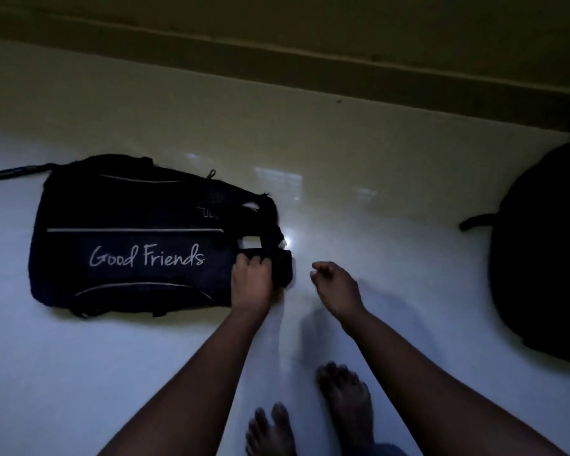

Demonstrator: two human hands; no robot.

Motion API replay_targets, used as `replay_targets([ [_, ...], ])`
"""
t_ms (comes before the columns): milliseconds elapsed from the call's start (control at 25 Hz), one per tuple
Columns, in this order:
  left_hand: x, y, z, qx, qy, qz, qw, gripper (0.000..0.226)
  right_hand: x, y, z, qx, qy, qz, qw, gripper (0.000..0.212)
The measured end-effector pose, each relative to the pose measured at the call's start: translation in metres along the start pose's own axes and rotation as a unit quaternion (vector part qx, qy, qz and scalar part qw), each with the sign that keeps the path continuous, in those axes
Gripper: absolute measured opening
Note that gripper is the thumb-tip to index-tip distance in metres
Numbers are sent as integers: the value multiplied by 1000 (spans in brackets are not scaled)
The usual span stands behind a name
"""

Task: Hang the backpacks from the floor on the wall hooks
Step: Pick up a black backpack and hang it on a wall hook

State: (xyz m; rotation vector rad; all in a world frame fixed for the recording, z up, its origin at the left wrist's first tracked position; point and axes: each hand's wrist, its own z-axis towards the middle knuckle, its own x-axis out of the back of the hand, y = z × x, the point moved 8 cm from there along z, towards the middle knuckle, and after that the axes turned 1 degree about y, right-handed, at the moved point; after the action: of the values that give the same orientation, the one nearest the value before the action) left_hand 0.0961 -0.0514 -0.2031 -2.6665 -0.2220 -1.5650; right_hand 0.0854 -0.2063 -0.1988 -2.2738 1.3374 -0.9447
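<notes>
A dark backpack (pixel 138 235) with "Good Friends" in white script lies flat on the glossy floor, left of centre, its top end pointing right. My left hand (pixel 252 281) grips the strap or top handle at that right end. Just right of it, my right hand (pixel 334 284) hovers above the floor with its fingers loosely curled and nothing in them. A second dark backpack (pixel 540 258) lies at the right edge, partly cut off by the frame. No wall hooks are in view.
The pale tiled floor (pixel 359 199) runs to a yellowish wall with a dark skirting band (pixel 310 70) along the top. My bare feet (pixel 310 419) stand at the bottom centre. A strap (pixel 13 172) trails from the backpack's left end.
</notes>
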Motion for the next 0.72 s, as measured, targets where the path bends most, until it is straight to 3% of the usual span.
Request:
replay_targets([
  [280, 38, 213, -42, -107, -17, -153, 982, 28, 184, 62, -39, 25, 127, -190, 973, 45],
  [360, 21, 274, -35, -119, 3, -175, 977, 31, 237, 103, -14, 13, 173, -277, 945, 57],
  [440, -3, 315, -27, -101, 16, -193, 976, 33, 263, 134, 10, 29, 169, -393, 903, 65],
  [520, -30, 346, -26, -76, 21, -204, 976, 34, 274, 151, 20, 107, 193, -474, 852, 69],
  [560, -43, 354, -28, -59, 25, -218, 974, 35, 278, 160, 20, 139, 218, -465, 847, 73],
  [640, -59, 356, -35, -11, 39, -268, 963, 38, 286, 185, 15, 158, 255, -404, 864, 83],
  [720, -65, 349, -42, 24, 45, -292, 955, 39, 289, 216, 10, 92, 245, -340, 903, 94],
])
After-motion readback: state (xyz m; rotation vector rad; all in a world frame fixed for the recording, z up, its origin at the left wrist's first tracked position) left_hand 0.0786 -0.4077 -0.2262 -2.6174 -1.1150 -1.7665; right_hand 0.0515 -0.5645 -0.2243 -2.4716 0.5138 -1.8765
